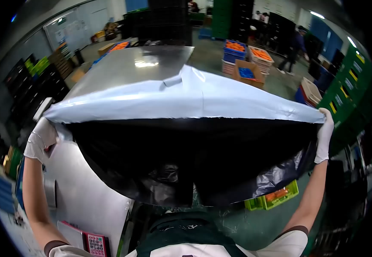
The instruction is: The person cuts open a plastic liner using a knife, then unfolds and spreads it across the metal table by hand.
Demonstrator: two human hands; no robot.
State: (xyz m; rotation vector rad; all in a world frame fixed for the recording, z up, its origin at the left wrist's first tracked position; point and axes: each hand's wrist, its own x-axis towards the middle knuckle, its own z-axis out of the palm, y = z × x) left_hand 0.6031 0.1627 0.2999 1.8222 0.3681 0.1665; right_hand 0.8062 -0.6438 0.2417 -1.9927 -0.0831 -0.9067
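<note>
A large plastic bag [151, 103], pale bluish-white outside and black inside, is stretched wide in front of my body, with its dark mouth facing me. My left hand [41, 139], in a white glove, grips the bag's left corner. At the opposite corner my gloved right hand [324, 135] is closed on the folded-over edge. The lower black side hangs down towards my apron. Part of the metal table [96, 171] shows behind and beneath the bag, to the left.
A pink calculator [96, 245] lies on the table near me. Below right stands a lime-green crate [296, 188] with orange contents. Beyond are a cardboard box [249, 77], a blue crate [234, 53] of orange items, stacked green crates [353, 85] and a walking person [295, 49].
</note>
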